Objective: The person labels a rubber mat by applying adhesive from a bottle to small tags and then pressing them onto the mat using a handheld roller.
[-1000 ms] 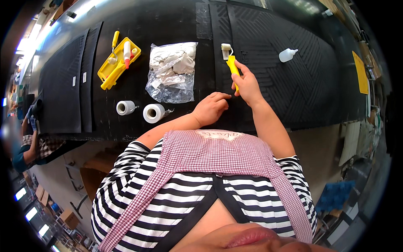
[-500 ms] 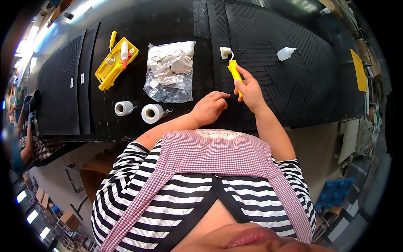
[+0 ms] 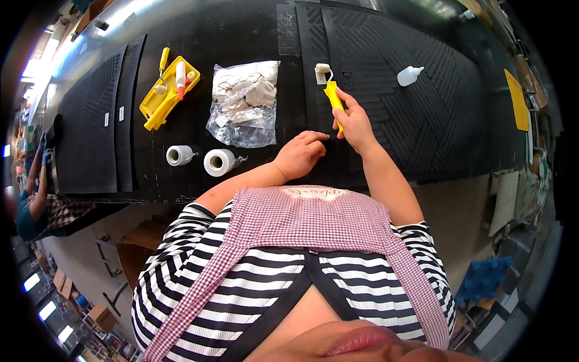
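Note:
My right hand (image 3: pixel 354 123) is closed round the yellow handle of a small paint roller (image 3: pixel 333 99). The roller's white head lies over a small whitish patch (image 3: pixel 320 79) on a black ribbed rubber mat (image 3: pixel 410 120). My left hand (image 3: pixel 301 154) rests on the black surface near the mat's close edge, fingers partly bent and the index finger stretched to the right. It holds nothing that I can see. Farther right, a white squeeze bottle (image 3: pixel 410 76) lies on its side on the mat.
Left of my hands lie a clear bag of whitish scraps (image 3: pixel 244 99), two rolls of clear film (image 3: pixel 219 162) and a yellow tray (image 3: pixel 158 111) with another roller and a red-tipped white bottle. More black mats (image 3: pixel 84 120) lie far left, beside a co-worker (image 3: pixel 36 205).
My right hand has pushed the roller slightly away from me, so its head has shifted toward the far edge of the whitish patch. My left hand has stayed in place.

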A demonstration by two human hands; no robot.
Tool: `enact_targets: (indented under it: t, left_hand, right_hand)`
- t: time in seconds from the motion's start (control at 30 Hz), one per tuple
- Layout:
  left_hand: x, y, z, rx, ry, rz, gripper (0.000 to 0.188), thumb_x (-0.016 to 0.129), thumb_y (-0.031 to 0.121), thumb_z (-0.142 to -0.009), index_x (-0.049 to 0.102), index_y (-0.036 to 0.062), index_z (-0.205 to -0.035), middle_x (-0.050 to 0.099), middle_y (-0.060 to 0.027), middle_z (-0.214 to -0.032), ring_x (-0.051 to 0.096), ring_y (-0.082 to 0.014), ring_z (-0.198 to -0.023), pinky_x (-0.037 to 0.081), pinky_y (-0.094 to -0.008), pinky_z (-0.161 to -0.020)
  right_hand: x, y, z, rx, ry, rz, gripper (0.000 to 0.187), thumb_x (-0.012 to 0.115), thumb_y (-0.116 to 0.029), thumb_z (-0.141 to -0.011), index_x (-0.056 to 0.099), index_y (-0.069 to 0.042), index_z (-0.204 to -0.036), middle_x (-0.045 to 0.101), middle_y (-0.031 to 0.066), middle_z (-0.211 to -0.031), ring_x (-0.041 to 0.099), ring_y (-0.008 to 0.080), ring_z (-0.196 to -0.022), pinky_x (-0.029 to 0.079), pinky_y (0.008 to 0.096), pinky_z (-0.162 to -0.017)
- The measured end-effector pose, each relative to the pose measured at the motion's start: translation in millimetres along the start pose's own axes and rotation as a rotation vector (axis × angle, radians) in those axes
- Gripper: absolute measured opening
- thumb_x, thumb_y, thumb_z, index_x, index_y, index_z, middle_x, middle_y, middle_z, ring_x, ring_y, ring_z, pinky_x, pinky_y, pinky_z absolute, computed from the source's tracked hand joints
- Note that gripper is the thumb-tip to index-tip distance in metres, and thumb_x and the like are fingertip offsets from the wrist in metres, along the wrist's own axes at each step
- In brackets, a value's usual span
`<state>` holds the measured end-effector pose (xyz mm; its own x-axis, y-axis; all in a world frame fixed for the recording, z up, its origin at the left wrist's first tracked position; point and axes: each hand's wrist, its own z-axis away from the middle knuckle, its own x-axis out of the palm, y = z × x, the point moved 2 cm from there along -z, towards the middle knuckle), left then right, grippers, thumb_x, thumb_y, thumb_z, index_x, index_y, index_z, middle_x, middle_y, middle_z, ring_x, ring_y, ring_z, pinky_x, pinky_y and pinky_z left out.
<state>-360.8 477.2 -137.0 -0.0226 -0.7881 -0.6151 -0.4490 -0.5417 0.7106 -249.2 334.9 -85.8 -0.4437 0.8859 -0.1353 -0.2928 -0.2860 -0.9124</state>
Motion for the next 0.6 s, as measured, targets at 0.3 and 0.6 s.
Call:
enact_targets:
  t: [0.3, 0.6]
  left_hand:
    - [0.1, 0.2, 0.2, 0.003, 0.012, 0.013, 0.008, 0.069, 0.006, -0.083, 0.063, 0.0068, -0.089, 0.063, -0.0102, -0.123, 0.059, -0.0291, -0.113, 0.048, -0.0379, -0.098]
    - [0.8, -2.5, 2.4, -0.009, 0.012, 0.012, 0.008, 0.069, 0.007, -0.084, 0.063, 0.0069, -0.089, 0.063, -0.0095, -0.123, 0.059, -0.0292, -0.113, 0.049, -0.0378, -0.098]
  right_hand:
    - [-16.4, -0.1, -0.2, 0.057, -0.079, -0.179, 0.055, 0.053, -0.018, -0.100, 0.039, -0.015, -0.153, 0.061, 0.0034, -0.074, 0.050, 0.0065, -0.052, 0.041, 0.0194, -0.046]
    - [-13.6, -0.8, 13.9, -0.056, -0.118, -0.194, 0.055, 0.054, -0.017, -0.100, 0.038, -0.014, -0.153, 0.062, 0.0034, -0.076, 0.050, 0.0046, -0.052, 0.042, 0.0171, -0.047]
